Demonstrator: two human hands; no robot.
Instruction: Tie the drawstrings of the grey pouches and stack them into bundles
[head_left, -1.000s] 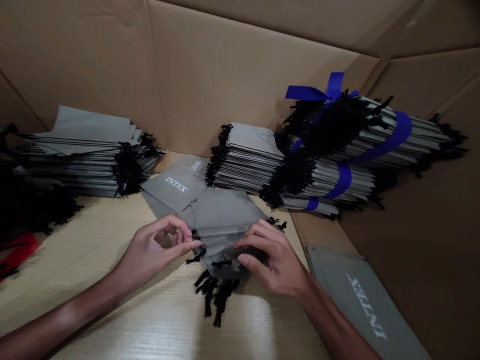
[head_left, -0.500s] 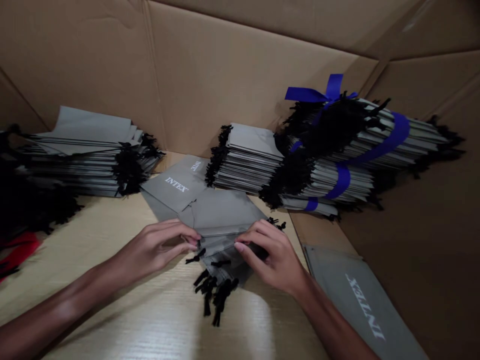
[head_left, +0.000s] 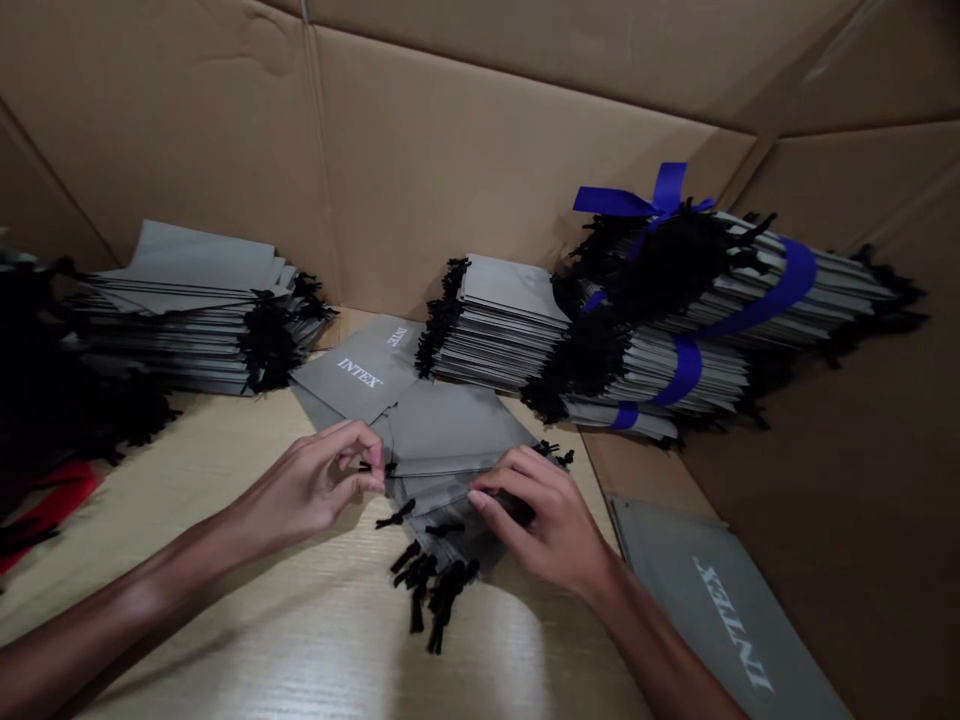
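Observation:
Grey drawstring pouches (head_left: 457,425) lie overlapped on the table in front of me, their knotted black cords (head_left: 431,590) spilling toward me. At the left end of the top pouch's hem, my left hand (head_left: 330,485) has thumb and forefinger close together around a short black drawstring. My right hand (head_left: 544,510) pinches the same pouch's near edge on the right, thumb and fingers curled against the fabric. Part of that pouch is hidden behind the right fingers. Behind them, more grey pouches printed INTEX (head_left: 356,370) lie flat.
Stacks of grey pouches stand at the left (head_left: 180,330) and back centre (head_left: 502,320). Blue ribbon (head_left: 772,290) binds bundles at the right. Cardboard walls (head_left: 465,130) enclose the table. One large INTEX bag (head_left: 720,600) lies by my right forearm; dark cords and red cloth (head_left: 52,510) sit far left.
My left hand has drawn slightly left from the pouch's edge, and a black drawstring now shows at its fingertips. My right hand stays nearly still. The view has shifted a little.

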